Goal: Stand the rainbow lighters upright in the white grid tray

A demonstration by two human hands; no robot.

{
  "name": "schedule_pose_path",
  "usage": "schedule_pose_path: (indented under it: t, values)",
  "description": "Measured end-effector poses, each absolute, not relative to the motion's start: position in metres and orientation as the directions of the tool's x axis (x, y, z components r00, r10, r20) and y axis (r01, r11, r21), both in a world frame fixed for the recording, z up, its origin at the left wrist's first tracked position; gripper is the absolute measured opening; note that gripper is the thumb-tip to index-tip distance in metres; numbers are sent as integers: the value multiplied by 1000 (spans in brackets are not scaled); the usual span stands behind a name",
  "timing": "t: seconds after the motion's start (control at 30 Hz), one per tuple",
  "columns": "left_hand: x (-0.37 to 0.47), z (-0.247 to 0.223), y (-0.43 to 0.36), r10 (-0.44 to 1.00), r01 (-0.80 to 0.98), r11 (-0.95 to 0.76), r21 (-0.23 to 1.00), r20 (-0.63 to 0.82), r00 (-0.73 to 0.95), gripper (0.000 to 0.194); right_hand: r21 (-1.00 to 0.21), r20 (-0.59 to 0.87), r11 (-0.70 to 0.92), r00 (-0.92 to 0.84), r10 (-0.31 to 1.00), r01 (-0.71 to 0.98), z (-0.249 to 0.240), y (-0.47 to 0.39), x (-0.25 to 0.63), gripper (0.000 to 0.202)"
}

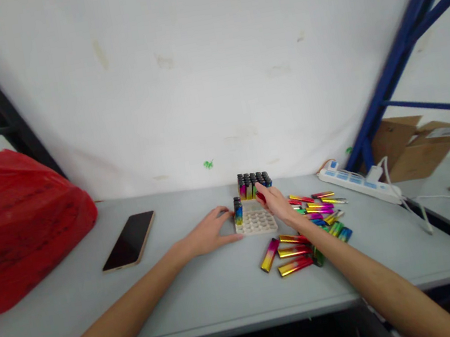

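Observation:
A pale tray with rows of round holes (256,224) lies on the table, with a few lighters (238,211) upright at its left edge. Behind it several black-topped lighters (248,186) stand in a tight block. My left hand (212,231) is at the tray's left side, thumb and fingers apart, holding nothing. My right hand (275,204) is above the tray's right back part, fingers closed on a red lighter (260,197), only partly visible. Right of the tray, several loose metallic-coloured lighters (294,251) lie in a scattered pile, partly under my right forearm.
A dark phone (130,241) lies at the left, beside a large red plastic bag (21,222). A white power strip (358,184) with cables lies at the back right. Beyond the blue metal frame (399,45) are cardboard boxes (426,147). A white wall stands behind the table (214,304).

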State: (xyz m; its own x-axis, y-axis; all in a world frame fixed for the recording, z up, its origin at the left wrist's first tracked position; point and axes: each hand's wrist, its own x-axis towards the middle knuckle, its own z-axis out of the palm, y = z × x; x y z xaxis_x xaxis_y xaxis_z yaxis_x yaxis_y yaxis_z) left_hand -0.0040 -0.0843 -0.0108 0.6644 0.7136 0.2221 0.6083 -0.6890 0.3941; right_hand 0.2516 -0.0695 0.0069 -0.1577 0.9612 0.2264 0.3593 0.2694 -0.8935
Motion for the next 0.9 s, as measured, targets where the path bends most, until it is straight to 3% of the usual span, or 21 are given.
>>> schedule_pose_path:
  t: [0.23,0.47,0.6,0.7,0.9]
  values:
    - [-5,-12,-83,712,606,-692,391,234,662,71,-918,196,228,-127,972,325,9,-74,248,55]
    - [-4,-7,-86,716,602,-684,413,221,663,70,-921,228,247,-98,969,302,16,-77,247,69]
    - [-4,-7,-86,714,598,-686,414,224,664,69,-884,317,347,-145,937,311,22,-84,248,73]
    - [-4,-8,-86,712,591,-689,419,238,661,69,-809,387,462,-262,884,364,30,-92,248,64]
    - [-4,-10,-85,728,620,-674,402,216,651,75,-510,539,709,-462,704,487,35,-101,242,47]
